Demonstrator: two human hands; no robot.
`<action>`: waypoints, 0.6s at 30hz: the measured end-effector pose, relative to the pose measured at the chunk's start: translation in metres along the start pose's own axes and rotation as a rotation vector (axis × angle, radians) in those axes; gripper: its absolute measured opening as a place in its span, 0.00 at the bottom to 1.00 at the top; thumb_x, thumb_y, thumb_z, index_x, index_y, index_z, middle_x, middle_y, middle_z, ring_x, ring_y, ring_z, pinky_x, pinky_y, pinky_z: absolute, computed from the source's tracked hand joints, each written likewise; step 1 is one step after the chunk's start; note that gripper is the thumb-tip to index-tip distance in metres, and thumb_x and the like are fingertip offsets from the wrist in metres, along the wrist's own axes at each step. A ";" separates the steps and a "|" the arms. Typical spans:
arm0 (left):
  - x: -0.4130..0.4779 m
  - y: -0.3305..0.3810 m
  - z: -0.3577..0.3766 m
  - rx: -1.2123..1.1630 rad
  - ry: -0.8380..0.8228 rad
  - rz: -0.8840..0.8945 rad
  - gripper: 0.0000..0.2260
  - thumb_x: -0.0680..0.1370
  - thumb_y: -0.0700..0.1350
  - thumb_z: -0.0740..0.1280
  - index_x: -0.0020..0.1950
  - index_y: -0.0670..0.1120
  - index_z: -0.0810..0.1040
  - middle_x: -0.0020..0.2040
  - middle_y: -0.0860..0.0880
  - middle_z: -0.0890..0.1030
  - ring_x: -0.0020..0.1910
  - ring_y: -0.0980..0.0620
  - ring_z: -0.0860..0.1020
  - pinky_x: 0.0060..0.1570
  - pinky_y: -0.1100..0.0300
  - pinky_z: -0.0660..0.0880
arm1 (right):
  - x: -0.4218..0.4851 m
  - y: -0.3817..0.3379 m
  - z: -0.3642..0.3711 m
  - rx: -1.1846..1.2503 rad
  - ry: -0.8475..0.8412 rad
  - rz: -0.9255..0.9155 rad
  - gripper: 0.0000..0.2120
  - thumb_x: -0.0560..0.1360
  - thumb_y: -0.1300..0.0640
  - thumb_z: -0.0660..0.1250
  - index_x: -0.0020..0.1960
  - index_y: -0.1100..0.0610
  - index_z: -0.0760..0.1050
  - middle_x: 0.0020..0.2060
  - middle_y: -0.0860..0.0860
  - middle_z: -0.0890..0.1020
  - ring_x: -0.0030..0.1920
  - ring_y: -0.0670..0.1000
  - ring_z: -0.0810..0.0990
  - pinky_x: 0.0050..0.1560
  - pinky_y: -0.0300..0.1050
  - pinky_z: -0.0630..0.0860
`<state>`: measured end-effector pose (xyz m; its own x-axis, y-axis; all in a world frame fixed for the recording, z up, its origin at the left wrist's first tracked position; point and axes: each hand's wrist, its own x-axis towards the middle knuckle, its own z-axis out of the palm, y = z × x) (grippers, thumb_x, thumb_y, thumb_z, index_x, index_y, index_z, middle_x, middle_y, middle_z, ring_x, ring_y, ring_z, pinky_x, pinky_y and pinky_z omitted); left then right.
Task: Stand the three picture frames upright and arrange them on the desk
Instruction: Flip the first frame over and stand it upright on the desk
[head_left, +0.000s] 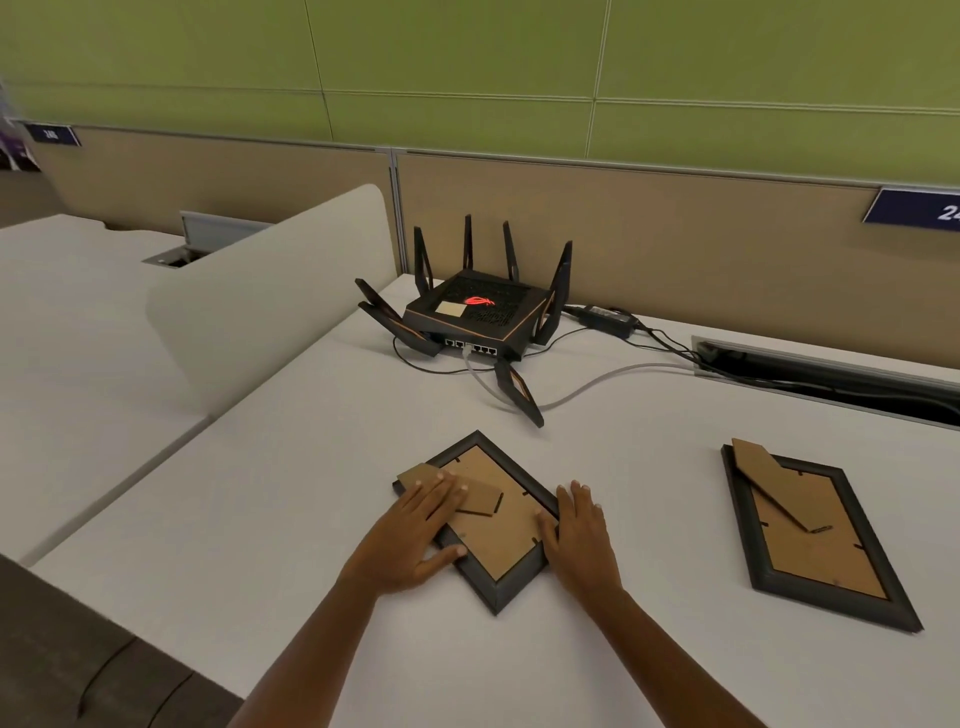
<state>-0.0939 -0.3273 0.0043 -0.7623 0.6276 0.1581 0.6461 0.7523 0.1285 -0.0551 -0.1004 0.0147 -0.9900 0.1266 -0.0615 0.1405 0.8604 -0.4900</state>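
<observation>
Hands frame the near picture frame (488, 519), which lies face down and turned like a diamond at lower centre of the picture on the pale bench (291, 467). The left hand (421, 535) rests flat with fingers spread across the frame's left corner and its cardboard stand (467, 491), pressing rather than gripping; the right hand (579, 535) is likewise open, its fingers laid against the frame's right edge, holding nothing closed. A second frame (815, 535) lies face down well apart at lower right, its stand flap partly lifted (only two frames show; the third is out of sight). A black router (478, 317) with aerials and cables sits beyond, at centre. The step in hand looks like the first one: getting this frame ready to stand. Next, I judge, the stand must be swung out from the backing while the other hand tips the frame up onto its lower edge, clear of the router's cables.
</observation>
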 end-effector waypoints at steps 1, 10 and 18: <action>-0.002 -0.001 0.001 0.005 0.021 0.035 0.32 0.77 0.64 0.48 0.74 0.45 0.51 0.73 0.45 0.60 0.75 0.60 0.39 0.72 0.66 0.35 | 0.000 -0.001 0.000 -0.002 -0.003 0.005 0.25 0.79 0.49 0.49 0.73 0.60 0.52 0.75 0.57 0.53 0.76 0.55 0.48 0.75 0.48 0.46; -0.003 -0.010 0.005 0.020 0.030 0.079 0.39 0.72 0.70 0.50 0.75 0.49 0.45 0.74 0.43 0.63 0.74 0.61 0.36 0.72 0.65 0.35 | 0.003 -0.022 -0.003 0.181 0.055 0.163 0.17 0.78 0.58 0.55 0.64 0.66 0.66 0.65 0.62 0.69 0.67 0.59 0.66 0.70 0.50 0.64; -0.006 -0.012 0.009 -0.068 0.112 0.081 0.36 0.72 0.70 0.46 0.74 0.56 0.38 0.74 0.46 0.59 0.73 0.66 0.36 0.71 0.68 0.33 | 0.012 -0.038 -0.018 0.150 -0.004 0.274 0.14 0.76 0.62 0.56 0.59 0.67 0.68 0.61 0.62 0.70 0.61 0.58 0.70 0.59 0.49 0.70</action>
<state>-0.0976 -0.3380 -0.0071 -0.7007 0.6569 0.2783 0.7096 0.6823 0.1760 -0.0723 -0.1225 0.0481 -0.9156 0.3414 -0.2124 0.3994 0.7120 -0.5775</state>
